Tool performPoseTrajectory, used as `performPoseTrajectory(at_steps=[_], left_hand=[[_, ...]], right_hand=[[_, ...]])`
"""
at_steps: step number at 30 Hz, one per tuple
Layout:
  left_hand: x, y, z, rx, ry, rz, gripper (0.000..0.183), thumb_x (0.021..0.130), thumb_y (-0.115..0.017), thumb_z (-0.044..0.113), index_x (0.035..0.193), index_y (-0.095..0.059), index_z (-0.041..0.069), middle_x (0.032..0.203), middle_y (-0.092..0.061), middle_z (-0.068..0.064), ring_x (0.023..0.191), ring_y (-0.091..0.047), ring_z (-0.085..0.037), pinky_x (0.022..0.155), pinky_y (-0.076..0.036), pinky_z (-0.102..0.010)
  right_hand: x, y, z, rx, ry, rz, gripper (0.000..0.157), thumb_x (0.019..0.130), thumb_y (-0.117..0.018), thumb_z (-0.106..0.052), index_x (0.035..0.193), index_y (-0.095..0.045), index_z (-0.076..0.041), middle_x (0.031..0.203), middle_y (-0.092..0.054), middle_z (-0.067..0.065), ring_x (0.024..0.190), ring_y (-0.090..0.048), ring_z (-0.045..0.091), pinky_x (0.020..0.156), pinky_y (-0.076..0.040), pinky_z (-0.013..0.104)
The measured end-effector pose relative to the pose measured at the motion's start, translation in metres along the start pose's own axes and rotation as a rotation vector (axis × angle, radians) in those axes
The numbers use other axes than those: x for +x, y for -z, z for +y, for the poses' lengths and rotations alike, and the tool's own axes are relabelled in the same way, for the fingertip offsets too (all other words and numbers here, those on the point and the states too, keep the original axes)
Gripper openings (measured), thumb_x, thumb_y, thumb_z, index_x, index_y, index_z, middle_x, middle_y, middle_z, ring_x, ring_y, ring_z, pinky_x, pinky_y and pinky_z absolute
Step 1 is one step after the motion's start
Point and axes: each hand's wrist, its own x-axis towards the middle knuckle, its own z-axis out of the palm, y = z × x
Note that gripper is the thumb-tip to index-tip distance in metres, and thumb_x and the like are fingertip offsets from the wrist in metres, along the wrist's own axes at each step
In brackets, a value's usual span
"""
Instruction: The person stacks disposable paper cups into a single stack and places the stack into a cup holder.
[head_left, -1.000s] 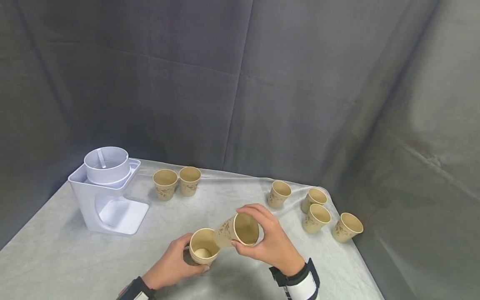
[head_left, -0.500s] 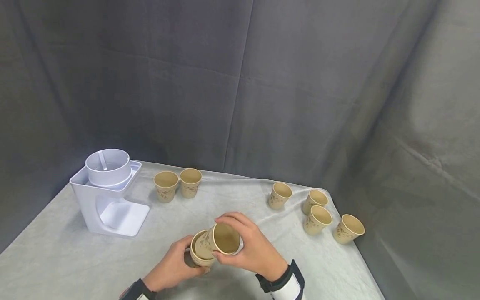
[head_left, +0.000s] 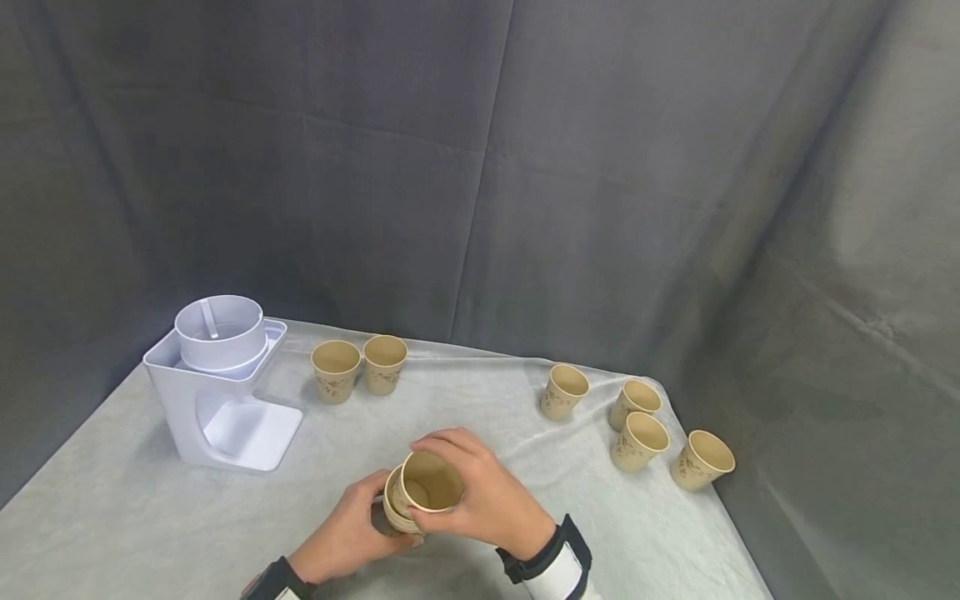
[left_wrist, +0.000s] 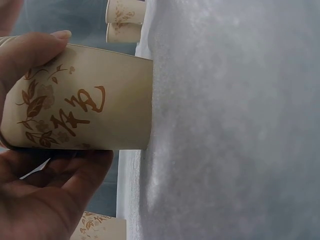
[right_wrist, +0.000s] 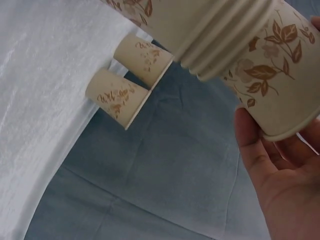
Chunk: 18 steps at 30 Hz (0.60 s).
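Note:
My left hand (head_left: 348,533) grips a stack of nested tan paper cups (left_wrist: 100,100) round its side, thumb on one side and fingers on the other. The stack stands on the cloth, and its stacked rims show as ridges in the right wrist view. My right hand (head_left: 480,492) holds one more paper cup (right_wrist: 277,75) near its rim, thumb and fingers on opposite sides. That cup is tilted, its lower part inside the top of the stack. Brown leaf prints and lettering mark the cups.
Two paper cups (head_left: 335,372) (head_left: 385,365) stand at the back left, beside a white stand with a round bowl (head_left: 220,333). To the right are several more cups (head_left: 564,392), two of them close together. Grey cloth walls (head_left: 375,167) rise behind and at the right.
My right hand has moved left with its cup, from beside the stack into the stack's mouth. The left hand has stayed on the stack.

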Motion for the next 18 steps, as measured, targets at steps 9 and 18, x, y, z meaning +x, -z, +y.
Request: performPoseTrajectory(at_steps=[9,18], left_hand=[[-0.001,0.001,0.011,-0.044,0.014,-0.02,0.057,0.071,-0.077,0.03,0.119,-0.052,0.012,0.114,-0.059,-0.004,0.104,-0.056,-0.022,0.09,-0.047,-0.037],[0.001,0.0,-0.005,-0.078,0.001,-0.036,0.055,0.072,-0.076,0.032,0.119,-0.05,0.015,0.113,-0.058,-0.005,0.102,-0.056,-0.026,0.085,-0.049,-0.035]], right_hand=[[0.0,-0.02,0.004,-0.05,-0.055,-0.1,0.057,0.075,-0.067,-0.05,0.122,-0.049,-0.024,0.118,-0.048,-0.013,0.109,-0.041,0.001,0.09,-0.041,0.021],[-0.003,-0.04,0.003,-0.046,-0.08,-0.121,0.049,0.085,-0.055,-0.051,0.121,-0.042,-0.021,0.118,-0.044,-0.009,0.108,-0.034,0.007,0.09,-0.04,0.025]])
